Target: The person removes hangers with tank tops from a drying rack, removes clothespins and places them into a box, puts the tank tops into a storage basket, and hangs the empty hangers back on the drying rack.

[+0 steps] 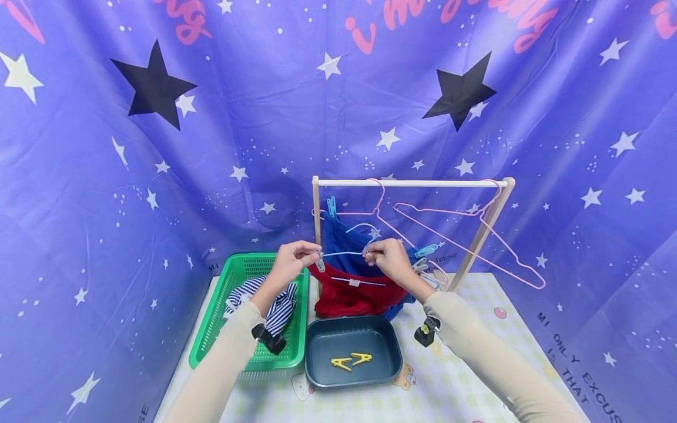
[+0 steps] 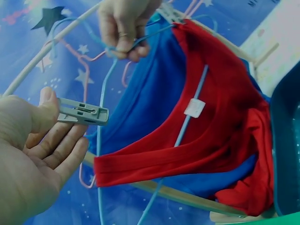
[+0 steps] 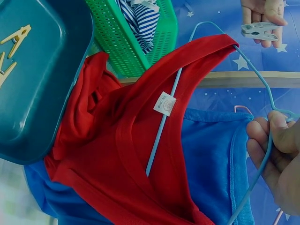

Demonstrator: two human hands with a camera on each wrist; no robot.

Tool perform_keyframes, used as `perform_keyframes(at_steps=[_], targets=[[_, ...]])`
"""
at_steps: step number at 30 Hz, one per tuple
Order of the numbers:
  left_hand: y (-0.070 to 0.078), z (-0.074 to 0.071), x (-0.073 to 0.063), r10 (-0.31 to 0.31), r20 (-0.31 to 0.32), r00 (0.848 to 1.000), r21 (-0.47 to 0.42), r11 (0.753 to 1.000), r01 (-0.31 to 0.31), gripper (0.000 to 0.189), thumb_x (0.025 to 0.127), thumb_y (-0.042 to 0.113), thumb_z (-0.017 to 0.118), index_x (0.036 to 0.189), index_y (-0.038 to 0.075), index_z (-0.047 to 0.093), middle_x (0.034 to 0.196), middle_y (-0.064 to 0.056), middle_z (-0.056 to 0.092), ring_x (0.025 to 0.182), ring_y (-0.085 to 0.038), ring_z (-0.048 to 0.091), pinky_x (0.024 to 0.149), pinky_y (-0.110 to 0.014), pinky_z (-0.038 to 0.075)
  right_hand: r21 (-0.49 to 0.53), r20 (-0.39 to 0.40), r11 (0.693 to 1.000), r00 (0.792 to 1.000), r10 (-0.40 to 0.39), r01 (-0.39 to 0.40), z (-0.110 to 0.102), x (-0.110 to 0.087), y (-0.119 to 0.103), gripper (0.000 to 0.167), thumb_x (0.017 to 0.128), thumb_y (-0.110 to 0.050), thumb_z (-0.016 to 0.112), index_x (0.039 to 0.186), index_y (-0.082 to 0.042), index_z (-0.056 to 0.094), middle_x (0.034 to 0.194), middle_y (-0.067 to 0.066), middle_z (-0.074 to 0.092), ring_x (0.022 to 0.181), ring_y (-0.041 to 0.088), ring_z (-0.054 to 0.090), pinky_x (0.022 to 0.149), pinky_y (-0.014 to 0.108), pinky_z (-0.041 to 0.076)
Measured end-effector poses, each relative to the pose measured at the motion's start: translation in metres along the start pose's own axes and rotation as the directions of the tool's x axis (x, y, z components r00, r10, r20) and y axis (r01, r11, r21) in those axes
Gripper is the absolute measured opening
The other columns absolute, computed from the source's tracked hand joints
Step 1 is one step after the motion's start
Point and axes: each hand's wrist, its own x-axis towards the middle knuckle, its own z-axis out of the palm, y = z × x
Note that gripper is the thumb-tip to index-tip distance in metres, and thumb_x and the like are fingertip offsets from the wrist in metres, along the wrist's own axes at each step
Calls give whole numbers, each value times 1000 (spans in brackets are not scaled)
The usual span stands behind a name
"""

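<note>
My left hand pinches a grey clothespin between thumb and fingers, close beside the left shoulder strap of a red tank top. The top hangs from a light blue hanger, which my right hand grips just below its hook. Another grey clothespin sits at the top's other strap. Inside the neckline a white label shows, with the hanger's lower bar running behind it. Behind the red top, a blue garment hangs, partly hidden, with light blue clothespins on it.
A rack stands behind, bearing pink hangers. To the left, a green basket holds a striped garment. In front, a dark tray contains two yellow clothespins. A patterned curtain surrounds the table.
</note>
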Motion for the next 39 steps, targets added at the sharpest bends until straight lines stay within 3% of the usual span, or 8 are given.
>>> perform_keyframes(at_steps=[6,10,14,20,25,29,33,39], targets=[[-5,12,-7,28,149,988,44,998,-35,21,91,-3,70,111,-10,71,103,-28,74,79,-9,69,73,-31,60,-10,-4,1000,1000,-6,6,0,3,-1,15,87,5,70,78,-3,79,73,7,76,62,14,70,66,31,60],[-13,24,-13,41,254,966,122,990,-75,23,89,-2,72,111,-10,72,99,-25,75,84,-21,73,73,-25,59,-14,-1,1000,1000,-9,9,1,3,-2,16,87,6,70,77,-3,78,73,7,75,61,14,69,65,32,60],[-20,38,-19,13,333,943,205,975,-85,24,89,0,74,112,-8,72,97,-19,77,87,-25,74,77,-27,60,-17,-1,1000,1000,-10,10,1,2,-3,16,86,7,70,77,-2,78,71,7,74,61,14,68,65,31,59],[-30,58,-26,-32,389,921,312,945,-99,29,90,7,76,116,-5,72,101,-18,76,91,-24,74,85,-36,61,-28,0,1000,1000,-8,8,2,4,-4,17,86,6,71,76,-5,78,70,6,74,61,13,69,65,31,59],[-33,69,-30,-5,402,916,418,890,-179,29,92,13,75,117,-1,72,104,-15,76,92,-21,70,88,-38,59,-27,5,1000,1000,-7,7,2,5,-4,17,87,5,71,76,-6,78,71,6,75,62,12,69,67,33,60],[-37,77,-35,48,420,906,524,803,-285,25,93,18,75,113,3,73,94,-5,72,83,-13,63,81,-29,57,-33,3,999,1000,-16,16,2,6,-4,17,87,5,70,77,-6,78,69,4,74,61,11,67,70,35,59],[-44,86,-40,97,453,886,633,666,-396,26,95,25,72,113,7,71,92,-1,66,82,-11,60,76,-25,54,-43,1,999,1000,-24,24,3,7,-3,17,87,4,71,75,-6,78,68,3,73,61,10,66,70,34,58],[-58,99,-45,179,541,822,742,360,-566,26,98,32,69,111,10,68,95,0,66,88,-14,63,83,-25,55,-12,14,1000,1000,7,-7,4,7,-4,19,88,4,70,75,-7,77,71,5,74,61,11,67,68,31,59]])
